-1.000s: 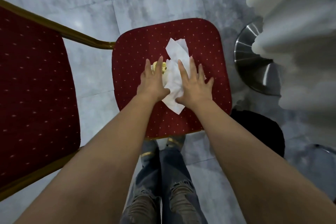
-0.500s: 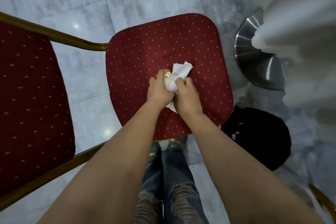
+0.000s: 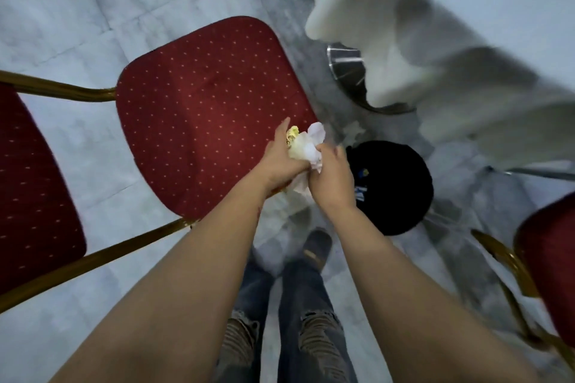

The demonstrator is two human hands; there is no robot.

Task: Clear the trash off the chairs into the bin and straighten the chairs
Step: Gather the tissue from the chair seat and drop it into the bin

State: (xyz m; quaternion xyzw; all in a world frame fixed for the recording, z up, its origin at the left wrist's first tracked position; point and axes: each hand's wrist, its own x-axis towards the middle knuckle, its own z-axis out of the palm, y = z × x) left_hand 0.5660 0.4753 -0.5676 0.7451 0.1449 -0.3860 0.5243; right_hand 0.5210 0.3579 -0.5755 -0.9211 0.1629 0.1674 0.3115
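A wad of white tissue with a yellow scrap (image 3: pixel 306 146) is bunched between both my hands, lifted off the seat at its right front corner. My left hand (image 3: pixel 281 162) cups it from the left and my right hand (image 3: pixel 331 179) presses it from the right. The red dotted chair seat (image 3: pixel 205 115) lies bare below and to the left. A round black bin (image 3: pixel 393 186) stands on the floor just right of my hands, with some trash inside.
The chair's red backrest with gold frame (image 3: pixel 34 183) is at the left. Another red and gold chair (image 3: pixel 550 270) shows at the right edge. A white draped cloth (image 3: pixel 435 50) hangs over a chrome table base (image 3: pixel 348 71). My legs are below.
My hands went from flat on the spread tissue to bunching it up, then lifted the wad and carried it right, off the seat towards the black bin. The view swung right.
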